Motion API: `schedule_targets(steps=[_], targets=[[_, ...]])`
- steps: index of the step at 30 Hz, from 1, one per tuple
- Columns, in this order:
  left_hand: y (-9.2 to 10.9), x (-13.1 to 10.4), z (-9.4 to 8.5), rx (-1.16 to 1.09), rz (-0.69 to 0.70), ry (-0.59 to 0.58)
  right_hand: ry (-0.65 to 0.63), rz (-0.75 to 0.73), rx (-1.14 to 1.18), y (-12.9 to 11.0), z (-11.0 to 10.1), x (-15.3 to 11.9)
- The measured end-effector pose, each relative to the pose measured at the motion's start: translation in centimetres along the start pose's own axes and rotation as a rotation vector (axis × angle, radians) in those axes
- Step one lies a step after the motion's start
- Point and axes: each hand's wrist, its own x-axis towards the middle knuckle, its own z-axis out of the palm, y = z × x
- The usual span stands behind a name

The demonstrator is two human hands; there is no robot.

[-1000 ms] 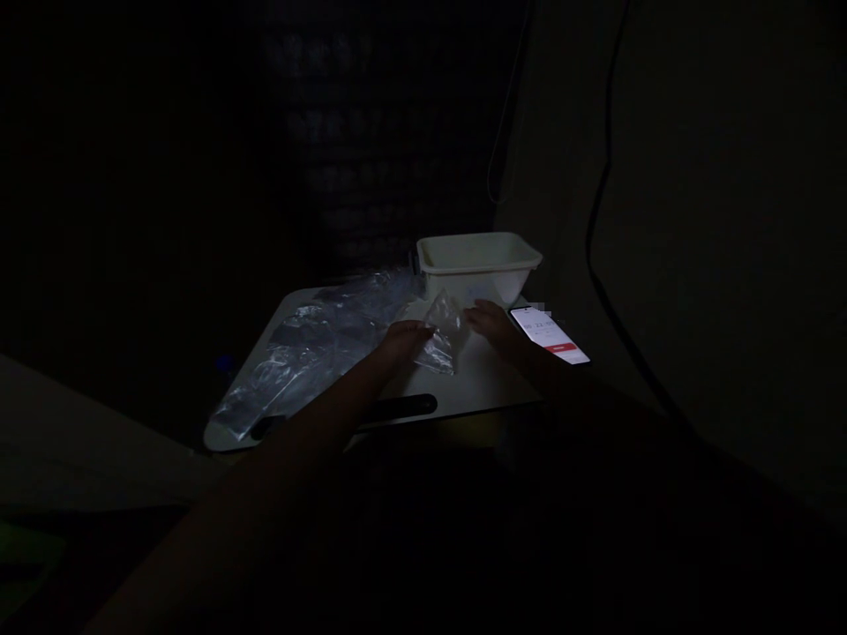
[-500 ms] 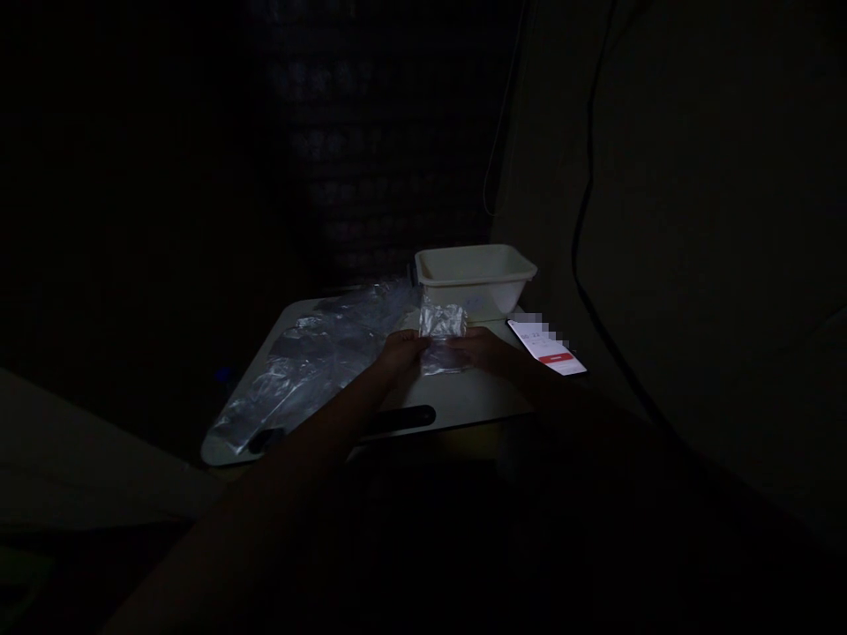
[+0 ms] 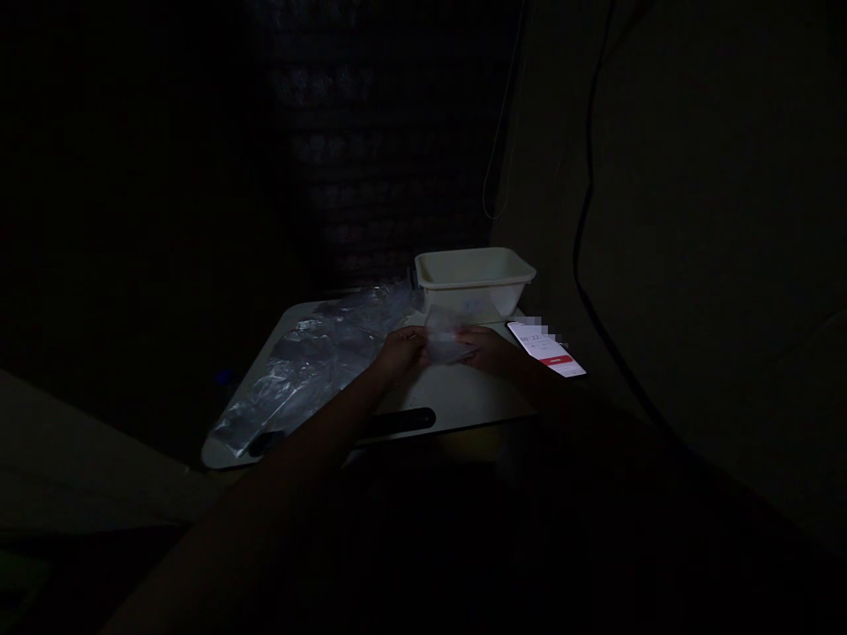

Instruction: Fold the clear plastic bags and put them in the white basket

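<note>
Between my two hands is a small folded clear plastic bag (image 3: 445, 337), pale and blurred by motion. My left hand (image 3: 402, 349) is closed on its left edge. My right hand (image 3: 484, 347) grips the right edge, fingers wrapped round it. The bag is held just above a white tabletop (image 3: 463, 392), in front of the plastic bin. To the left of my left hand, several crumpled clear plastic bags (image 3: 311, 357) lie spread over the table. The dim light hides the finer detail of my fingers.
A white plastic bin (image 3: 467, 300) stands at the table's back right. A lit phone (image 3: 549, 350) lies at the right edge. A dark handle slot (image 3: 401, 421) is cut near the front edge. A black cable (image 3: 583, 220) hangs along the right wall.
The folded bag has shifted slightly and its upper part has come down, now looking smaller and blurred. Both hands keep their hold and have barely moved.
</note>
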Motion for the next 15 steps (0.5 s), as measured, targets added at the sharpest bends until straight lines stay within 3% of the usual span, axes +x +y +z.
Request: schedule_targets(steps=[4,10,15], targets=[[-0.2,0.1,-0.1,-0.002,-0.015,0.004,0.011,0.022,0.043,0.3,0.0,0.1],[-0.2,0.1,-0.3,0.011,-0.048,0.025,-0.021,0.057,0.292,-0.1,-0.1,-0.7],[-1.1,0.7,-0.9,0.22,-0.023,0.062,0.08,0.194,0.164,-0.6,-0.6,-0.6]])
